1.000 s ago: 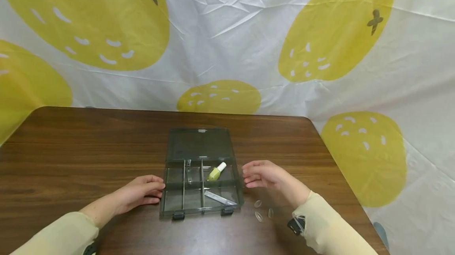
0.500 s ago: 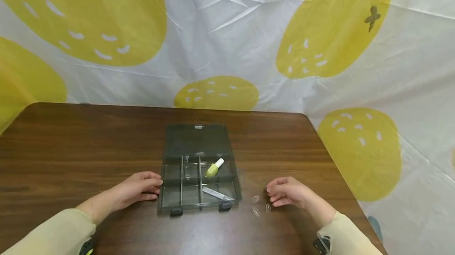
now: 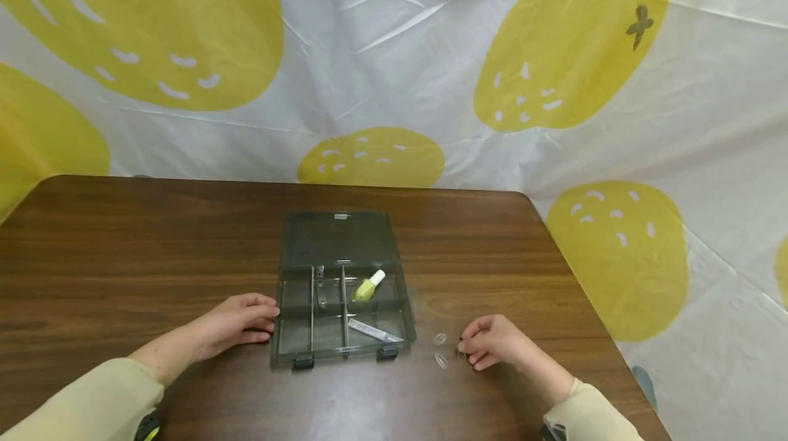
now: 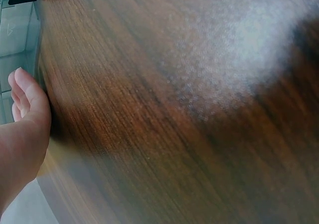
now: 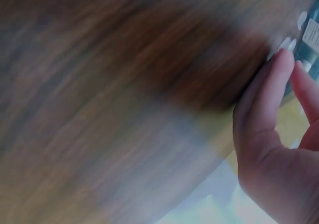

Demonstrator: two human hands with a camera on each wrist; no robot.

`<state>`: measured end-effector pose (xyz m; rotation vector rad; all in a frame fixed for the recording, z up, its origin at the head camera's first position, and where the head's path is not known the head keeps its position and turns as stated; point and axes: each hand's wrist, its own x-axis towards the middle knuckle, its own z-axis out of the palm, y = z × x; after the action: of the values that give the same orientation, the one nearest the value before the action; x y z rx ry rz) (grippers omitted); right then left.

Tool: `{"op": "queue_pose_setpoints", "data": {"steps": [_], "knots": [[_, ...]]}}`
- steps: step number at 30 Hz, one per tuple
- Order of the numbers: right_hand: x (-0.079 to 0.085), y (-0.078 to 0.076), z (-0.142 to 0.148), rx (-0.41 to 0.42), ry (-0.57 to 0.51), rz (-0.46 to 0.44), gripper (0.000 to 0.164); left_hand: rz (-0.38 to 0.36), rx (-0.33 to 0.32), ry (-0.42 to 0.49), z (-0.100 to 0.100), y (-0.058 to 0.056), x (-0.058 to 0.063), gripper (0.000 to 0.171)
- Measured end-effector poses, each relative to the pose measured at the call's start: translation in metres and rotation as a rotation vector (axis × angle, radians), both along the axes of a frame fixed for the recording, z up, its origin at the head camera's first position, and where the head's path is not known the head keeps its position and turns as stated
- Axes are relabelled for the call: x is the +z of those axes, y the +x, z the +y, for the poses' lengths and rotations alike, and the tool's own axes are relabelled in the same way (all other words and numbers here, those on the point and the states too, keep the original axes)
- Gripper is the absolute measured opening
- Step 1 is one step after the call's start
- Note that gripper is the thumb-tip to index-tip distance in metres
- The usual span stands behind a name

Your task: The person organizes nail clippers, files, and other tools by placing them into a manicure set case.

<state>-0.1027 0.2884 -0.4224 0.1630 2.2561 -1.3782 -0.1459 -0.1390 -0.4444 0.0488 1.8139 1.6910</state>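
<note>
A smoky clear divided box (image 3: 308, 357) lies with its lid laid back. Inside are a yellow-green nail polish bottle (image 3: 367, 287) with a white cap, at the upper right, and a pale flat stick (image 3: 374, 330), at the lower right. My left hand (image 3: 230, 325) rests beside the box, fingertips at its left wall; the left wrist view shows the same. My right hand (image 3: 492, 342) has its thumb and fingertips close together right over one small clear oval piece (image 3: 462, 355). Two more clear ovals (image 3: 440, 339) lie just left of it. A narrow gap shows between thumb and finger in the right wrist view.
The wooden table (image 3: 154, 243) runs back to a white curtain (image 3: 382, 85) with yellow fruit prints. A small clear thing (image 3: 321, 290) lies in the box's upper middle compartment. Two dark latches (image 3: 304, 361) stick out from the box's front edge.
My right hand has left the box's right side, moved right and toward me, then come down over the nearest clear oval with its fingertips drawn together. The left hand stays beside the box.
</note>
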Motion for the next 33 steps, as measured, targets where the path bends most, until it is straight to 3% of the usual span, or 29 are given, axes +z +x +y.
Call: {"op": "queue_pose_setpoints", "data": {"steps": [6,10,14,23,33], "knots": [[0.002,0.005,-0.016,-0.021,0.208,0.139,0.017,0.000,-0.008,-0.010,0.000,-0.001,0.000,0.046],[0.003,0.007,-0.021,-0.020,0.253,0.173,0.012,0.001,-0.009,-0.013,0.000,-0.001,0.000,0.047],[0.002,0.005,-0.019,0.006,0.193,0.144,0.010,0.002,-0.007,-0.013,0.000,-0.001,0.000,0.047],[0.003,-0.004,-0.010,0.032,-0.026,-0.024,0.015,0.001,0.004,-0.013,-0.001,0.000,-0.001,0.048],[0.019,-0.019,-0.016,0.013,-0.147,-0.071,0.013,-0.002,0.002,-0.018,-0.001,0.000,0.000,0.049]]}}
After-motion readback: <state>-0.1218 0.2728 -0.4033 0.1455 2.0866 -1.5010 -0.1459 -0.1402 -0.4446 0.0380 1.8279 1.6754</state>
